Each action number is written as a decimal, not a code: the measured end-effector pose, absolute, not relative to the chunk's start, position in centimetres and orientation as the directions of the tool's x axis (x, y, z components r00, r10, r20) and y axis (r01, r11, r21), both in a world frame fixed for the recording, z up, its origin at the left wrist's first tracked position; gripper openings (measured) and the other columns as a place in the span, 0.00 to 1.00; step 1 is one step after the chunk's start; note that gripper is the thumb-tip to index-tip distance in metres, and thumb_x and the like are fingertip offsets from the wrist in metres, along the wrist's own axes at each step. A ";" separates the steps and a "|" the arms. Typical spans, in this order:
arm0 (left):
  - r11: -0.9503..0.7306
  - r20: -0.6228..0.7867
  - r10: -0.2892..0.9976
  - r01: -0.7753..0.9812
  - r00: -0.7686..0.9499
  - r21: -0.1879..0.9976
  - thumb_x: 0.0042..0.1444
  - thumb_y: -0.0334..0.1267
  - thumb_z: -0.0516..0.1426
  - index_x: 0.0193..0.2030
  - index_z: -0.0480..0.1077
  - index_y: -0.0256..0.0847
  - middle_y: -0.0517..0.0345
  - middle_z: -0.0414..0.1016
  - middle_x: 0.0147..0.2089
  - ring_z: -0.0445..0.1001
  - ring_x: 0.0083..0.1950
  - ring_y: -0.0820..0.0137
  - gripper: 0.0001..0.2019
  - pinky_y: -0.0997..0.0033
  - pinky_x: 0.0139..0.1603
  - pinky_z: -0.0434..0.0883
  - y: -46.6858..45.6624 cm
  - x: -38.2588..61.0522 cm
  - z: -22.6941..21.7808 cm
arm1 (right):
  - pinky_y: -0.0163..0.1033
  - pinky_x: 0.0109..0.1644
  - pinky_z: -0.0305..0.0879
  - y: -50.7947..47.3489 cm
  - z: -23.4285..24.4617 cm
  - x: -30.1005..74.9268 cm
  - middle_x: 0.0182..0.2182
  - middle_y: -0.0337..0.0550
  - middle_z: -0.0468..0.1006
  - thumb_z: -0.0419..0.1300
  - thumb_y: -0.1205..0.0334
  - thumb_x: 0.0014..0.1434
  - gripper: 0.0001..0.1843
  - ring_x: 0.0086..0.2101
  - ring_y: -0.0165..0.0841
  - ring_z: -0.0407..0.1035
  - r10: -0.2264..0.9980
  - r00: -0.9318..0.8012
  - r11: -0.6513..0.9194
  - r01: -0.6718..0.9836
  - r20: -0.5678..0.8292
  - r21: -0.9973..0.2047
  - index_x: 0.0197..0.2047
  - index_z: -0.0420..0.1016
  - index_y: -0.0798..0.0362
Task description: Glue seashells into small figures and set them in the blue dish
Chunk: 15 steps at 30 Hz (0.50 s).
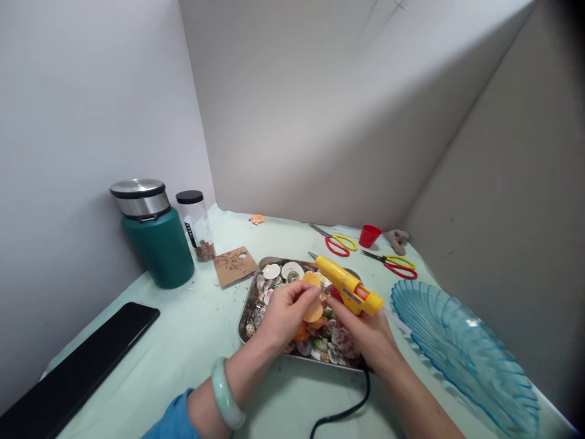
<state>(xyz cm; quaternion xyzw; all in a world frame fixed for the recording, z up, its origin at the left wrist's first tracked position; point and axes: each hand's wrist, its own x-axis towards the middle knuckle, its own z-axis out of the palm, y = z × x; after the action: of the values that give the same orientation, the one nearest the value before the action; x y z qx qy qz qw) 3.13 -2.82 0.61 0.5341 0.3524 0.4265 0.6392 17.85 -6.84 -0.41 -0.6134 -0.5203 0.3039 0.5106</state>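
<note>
Back wall (292, 134): catching a broad pale glow across its upper middle, fading to grey toward the right.
Left wall (86, 97): showing even, cool light, a soft shadow falling beside the teal bottle (158, 250).
Right wall (503, 177): standing dimmer, blackness swallowing its far edge.
Blue dish (461, 344): glinting white on its ridges, stretching toward the corner.
Tablecloth (187, 353): darkening gently between the forearms.
Shells (292, 270): losing fine detail, looking slightly soft.

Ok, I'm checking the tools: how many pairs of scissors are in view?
2. One pair of red-and-yellow-handled metal scissors lies left of the red plastic cup; a second such pair lies in front of it.
</note>
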 end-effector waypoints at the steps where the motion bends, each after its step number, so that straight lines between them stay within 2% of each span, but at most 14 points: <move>1: 0.092 -0.008 0.916 -0.190 0.401 0.977 0.48 0.47 0.62 0.31 0.72 0.33 0.57 0.71 0.29 0.68 0.30 0.74 0.16 0.76 0.28 0.70 -2.8 3.2 0.6 | 0.45 0.42 0.68 -6.8 -0.4 17.9 0.34 0.45 0.79 0.61 0.50 0.54 0.18 0.38 0.42 0.72 0.946 0.285 0.052 0.330 0.152 -0.943 0.43 0.77 0.53; 5: 0.148 -0.042 0.910 -0.229 0.412 0.962 0.43 0.45 0.65 0.34 0.73 0.33 0.55 0.72 0.33 0.70 0.33 0.71 0.16 0.71 0.31 0.74 -2.9 3.4 0.8 | 0.40 0.33 0.65 -6.9 -0.4 18.0 0.26 0.42 0.76 0.61 0.49 0.53 0.19 0.32 0.39 0.71 0.942 0.310 0.025 0.324 0.131 -0.946 0.41 0.76 0.55; 9: 0.147 -0.050 0.918 -0.219 0.394 0.965 0.46 0.43 0.63 0.34 0.74 0.31 0.53 0.73 0.34 0.71 0.34 0.71 0.15 0.73 0.31 0.74 -2.8 3.5 1.0 | 0.38 0.29 0.61 -6.9 -0.2 17.9 0.22 0.39 0.73 0.62 0.49 0.52 0.20 0.28 0.36 0.69 0.942 0.312 0.017 0.329 0.126 -0.944 0.41 0.76 0.56; 15: 0.142 -0.060 0.899 -0.159 0.434 0.977 0.53 0.45 0.58 0.39 0.69 0.33 0.56 0.71 0.31 0.71 0.28 0.73 0.15 0.79 0.21 0.68 -2.5 3.3 0.7 | 0.36 0.27 0.60 -6.8 -0.4 17.9 0.23 0.38 0.73 0.62 0.49 0.53 0.18 0.27 0.34 0.68 0.942 0.305 0.043 0.297 0.138 -0.954 0.41 0.76 0.54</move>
<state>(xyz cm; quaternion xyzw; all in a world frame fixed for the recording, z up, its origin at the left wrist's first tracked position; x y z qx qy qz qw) 3.27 -2.53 0.69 0.5214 0.3547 0.3962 0.6673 17.91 -6.76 -0.37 -0.6180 -0.5014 0.3104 0.5199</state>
